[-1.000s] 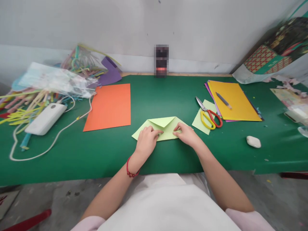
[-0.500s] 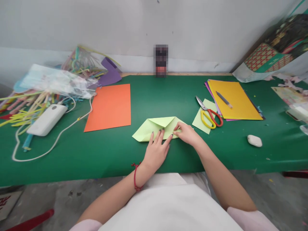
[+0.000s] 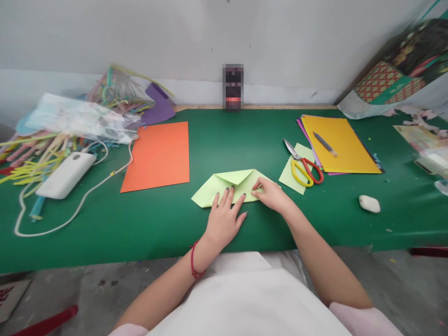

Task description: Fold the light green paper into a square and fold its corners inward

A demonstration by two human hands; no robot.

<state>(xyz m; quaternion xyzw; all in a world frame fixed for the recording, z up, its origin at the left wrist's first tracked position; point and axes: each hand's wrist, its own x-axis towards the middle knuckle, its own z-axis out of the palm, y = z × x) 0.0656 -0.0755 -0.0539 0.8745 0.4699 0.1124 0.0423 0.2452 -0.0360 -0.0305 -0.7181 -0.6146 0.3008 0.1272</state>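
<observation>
A folded sheet of light green paper (image 3: 207, 190) lies on the green table, with a triangular flap along its far edge. My left hand (image 3: 224, 218) rests flat on the near part of it, fingers spread, the thumb off the near edge. At the paper's right side, my right hand (image 3: 272, 194) has its thumb and index finger pinched together on the sheet; the hand covers part of that end. To the right of this hand, scissors (image 3: 304, 171) with yellow and red handles lie over a smaller light green paper piece (image 3: 286, 175).
Orange paper (image 3: 157, 158) lies to the left, near a white power bank (image 3: 66, 175) with a cable and a heap of coloured strips (image 3: 31, 161). On the right are stacked yellow sheets (image 3: 350, 149) with a pen (image 3: 325, 143), and a white earbud case (image 3: 369, 204).
My left hand has slid a little left and nearer to me along the paper, and its thumb has spread away. My right hand stays in its pinch at nearly the same spot.
</observation>
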